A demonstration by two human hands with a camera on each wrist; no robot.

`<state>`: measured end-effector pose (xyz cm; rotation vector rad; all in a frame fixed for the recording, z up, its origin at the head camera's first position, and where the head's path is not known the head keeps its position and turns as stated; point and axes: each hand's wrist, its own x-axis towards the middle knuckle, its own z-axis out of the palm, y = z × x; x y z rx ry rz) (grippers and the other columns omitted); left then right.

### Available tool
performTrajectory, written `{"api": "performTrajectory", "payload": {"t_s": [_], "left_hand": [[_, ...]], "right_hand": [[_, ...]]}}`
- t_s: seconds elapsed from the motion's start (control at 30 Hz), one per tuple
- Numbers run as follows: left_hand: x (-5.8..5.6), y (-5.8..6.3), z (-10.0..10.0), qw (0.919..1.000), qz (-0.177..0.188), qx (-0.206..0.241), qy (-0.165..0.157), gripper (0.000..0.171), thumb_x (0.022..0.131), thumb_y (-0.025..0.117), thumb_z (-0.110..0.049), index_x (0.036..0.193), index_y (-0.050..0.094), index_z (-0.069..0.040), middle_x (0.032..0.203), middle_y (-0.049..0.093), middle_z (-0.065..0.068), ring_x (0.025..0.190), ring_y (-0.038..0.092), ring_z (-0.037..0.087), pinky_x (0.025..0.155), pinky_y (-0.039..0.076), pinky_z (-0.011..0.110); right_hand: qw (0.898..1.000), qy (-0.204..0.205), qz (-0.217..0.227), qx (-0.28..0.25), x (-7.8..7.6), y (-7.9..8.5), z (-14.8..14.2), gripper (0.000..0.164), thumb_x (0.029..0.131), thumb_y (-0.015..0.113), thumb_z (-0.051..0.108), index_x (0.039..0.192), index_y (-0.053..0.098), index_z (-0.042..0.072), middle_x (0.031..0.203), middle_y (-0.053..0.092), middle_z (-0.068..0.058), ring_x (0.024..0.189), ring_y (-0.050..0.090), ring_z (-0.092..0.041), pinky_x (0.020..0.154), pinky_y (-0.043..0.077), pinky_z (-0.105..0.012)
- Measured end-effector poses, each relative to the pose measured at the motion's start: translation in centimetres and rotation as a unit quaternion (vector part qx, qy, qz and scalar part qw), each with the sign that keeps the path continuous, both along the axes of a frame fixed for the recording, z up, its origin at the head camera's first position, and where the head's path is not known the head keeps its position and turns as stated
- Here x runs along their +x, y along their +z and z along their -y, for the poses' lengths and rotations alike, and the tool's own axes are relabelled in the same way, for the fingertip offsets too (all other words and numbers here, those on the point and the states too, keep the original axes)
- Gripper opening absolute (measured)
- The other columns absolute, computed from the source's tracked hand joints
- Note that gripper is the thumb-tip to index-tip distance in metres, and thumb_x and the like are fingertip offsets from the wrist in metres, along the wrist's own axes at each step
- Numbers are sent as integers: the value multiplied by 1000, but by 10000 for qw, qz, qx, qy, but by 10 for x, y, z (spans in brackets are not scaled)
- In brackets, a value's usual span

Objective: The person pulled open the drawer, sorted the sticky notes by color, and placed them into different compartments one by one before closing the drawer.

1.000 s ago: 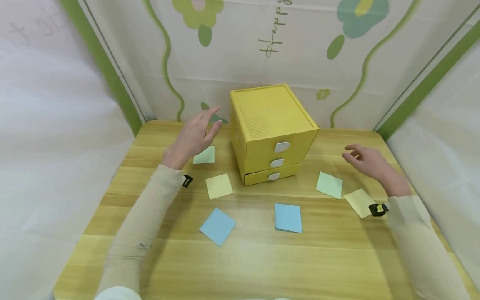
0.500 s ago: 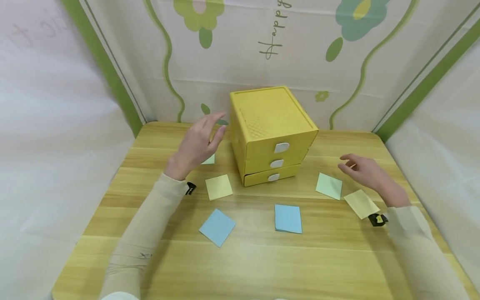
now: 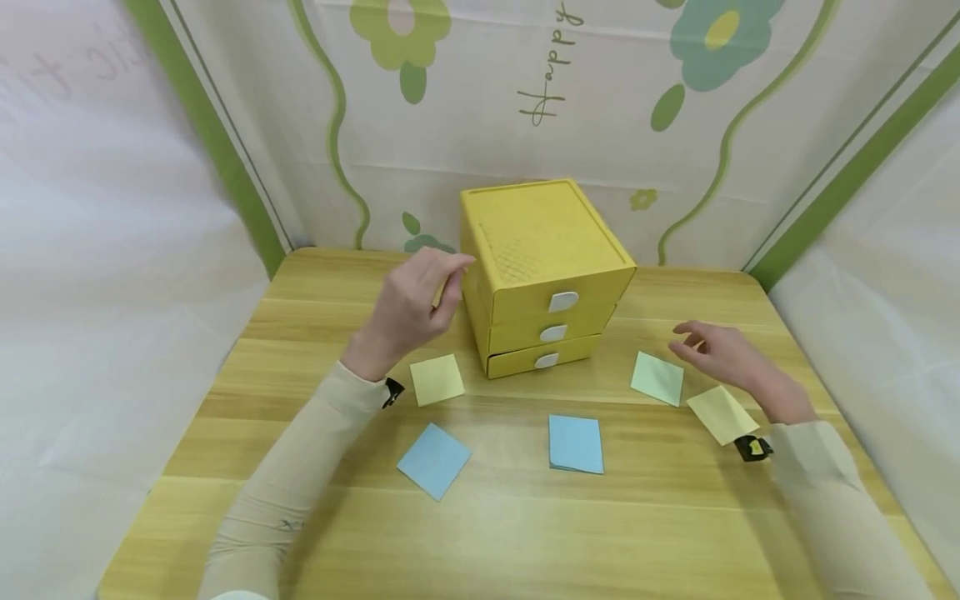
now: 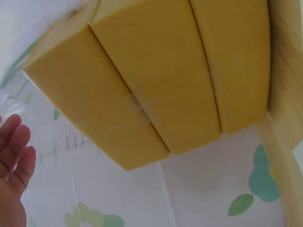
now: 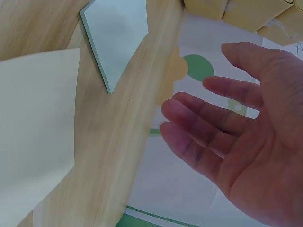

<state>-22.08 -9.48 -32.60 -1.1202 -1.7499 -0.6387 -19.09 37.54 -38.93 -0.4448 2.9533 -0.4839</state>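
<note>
A yellow three-drawer box (image 3: 551, 229) with white pull tabs stands toward the back of the table; its bottom drawer sticks out a little. My left hand (image 3: 412, 304) is raised beside the box's left side, fingertips overlapping its upper edge in the head view. In the left wrist view its fingers (image 4: 16, 151) look relaxed and hold nothing, with the box's side wall ahead. My right hand (image 3: 723, 358) hovers with loosely bent fingers near a green sticky note (image 3: 657, 378) and a yellow sticky note (image 3: 722, 412). Nothing is in that palm.
Left of centre lie another yellow note (image 3: 437, 381) and a blue note (image 3: 434, 461). A blue pad (image 3: 576, 444) lies in front of the box. Behind the wooden table (image 3: 495, 542) hangs a white curtain (image 3: 487, 125) with printed flowers.
My left hand has moved right and nearer the box, now covering the green note on the left. My right hand has shifted slightly left and toward me. Box and notes stay put.
</note>
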Motion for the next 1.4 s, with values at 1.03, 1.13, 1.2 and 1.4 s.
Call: {"api": "performTrajectory", "payload": {"t_s": [1.03, 1.13, 1.2, 1.4], "left_hand": [[40, -17, -74, 9861, 410, -1302, 944, 21, 95, 60, -14, 114, 63, -5, 79, 66, 1, 54, 59, 7, 41, 38, 17], [41, -20, -80, 9799, 727, -1451, 1157, 25, 97, 57, -15, 119, 59, -4, 74, 62, 1, 48, 53, 6, 38, 34, 17], [42, -22, -83, 9770, 905, -1499, 1217, 26, 97, 56, -15, 121, 57, -3, 73, 62, 1, 47, 50, 6, 38, 34, 17], [43, -23, -91, 9735, 1175, -1473, 1296, 29, 97, 57, -12, 124, 55, -1, 78, 67, 4, 50, 55, 7, 40, 40, 17]], "right_hand": [[9813, -615, 1760, 476, 35, -19, -49, 56, 93, 63, 45, 114, 47, -4, 68, 43, 0, 62, 44, -16, 55, 37, -30], [9809, -621, 1772, 503, 37, -23, -50, 55, 91, 64, 46, 113, 49, -2, 71, 47, -2, 64, 45, -17, 56, 37, -30], [9807, -590, 1780, 548, 38, -24, -50, 54, 90, 66, 47, 110, 50, -1, 74, 49, -3, 66, 45, -17, 56, 37, -30], [9678, -852, 2345, 331, 39, -24, -55, 55, 87, 70, 46, 109, 45, 1, 63, 35, 4, 53, 36, -11, 47, 34, -23]]}}
